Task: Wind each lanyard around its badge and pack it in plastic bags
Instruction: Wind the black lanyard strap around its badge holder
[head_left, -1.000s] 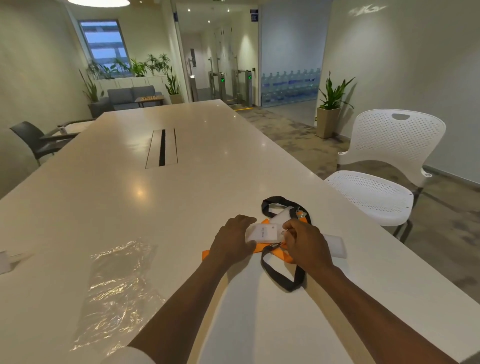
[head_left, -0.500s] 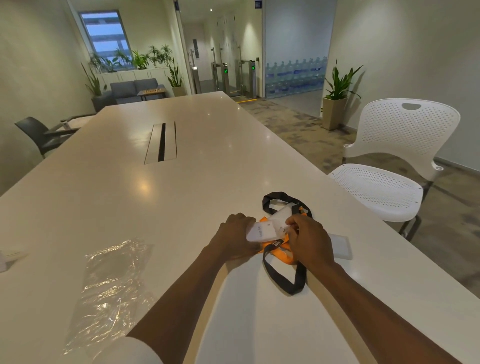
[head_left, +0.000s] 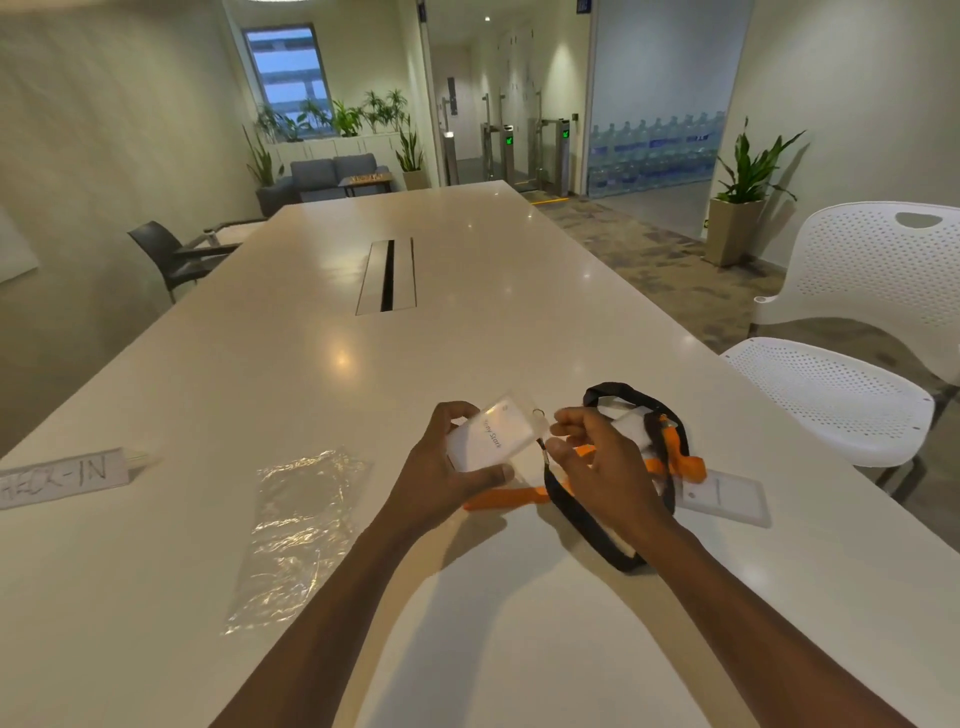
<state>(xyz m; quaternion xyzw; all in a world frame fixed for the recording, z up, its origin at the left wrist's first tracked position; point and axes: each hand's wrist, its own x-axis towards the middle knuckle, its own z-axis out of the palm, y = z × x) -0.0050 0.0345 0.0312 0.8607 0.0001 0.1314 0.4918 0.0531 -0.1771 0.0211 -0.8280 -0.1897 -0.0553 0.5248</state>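
In the head view the left hand (head_left: 447, 467) grips a badge (head_left: 488, 439) by its edges, lifted off the table (head_left: 467, 291), while the right hand (head_left: 602, 467) pinches the black lanyard (head_left: 576, 514) just below the clip; an orange lanyard (head_left: 675, 457), a second badge (head_left: 724, 496) and a bag (head_left: 301, 525) lie near. To wind well, I judge, keep the badge steady and the strap taut and flat, laying turns side by side. The badge reads something like "Tony Stark", and a paper sign (head_left: 57, 478) at the left edge shows "CHECK-IN", its first letters cut off.
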